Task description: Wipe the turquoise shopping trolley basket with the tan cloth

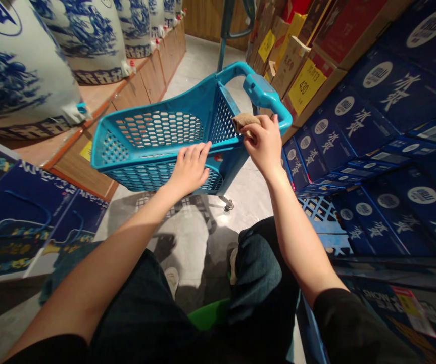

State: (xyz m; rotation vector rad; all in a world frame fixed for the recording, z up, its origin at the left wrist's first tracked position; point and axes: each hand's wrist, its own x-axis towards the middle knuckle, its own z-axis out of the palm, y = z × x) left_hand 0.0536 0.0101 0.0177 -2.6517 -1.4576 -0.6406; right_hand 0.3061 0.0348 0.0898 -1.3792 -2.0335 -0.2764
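Observation:
In front of me stands a blue plastic shopping cart with perforated basket walls. My left hand grips its near rim, fingers over the edge and thumb on the outer side. A folded brown cloth is pinched in my right hand, at the corner of the rim below the handle. The cart's handle arches just behind that hand. Between the cloth and the rim, the exact contact is partly hidden by my fingers.
Large blue-and-white jars line a wooden ledge on the left. Stacked blue boxes and cartons with yellow price signs flank the right. Blue gift bags stand at lower left. Something green lies beneath me.

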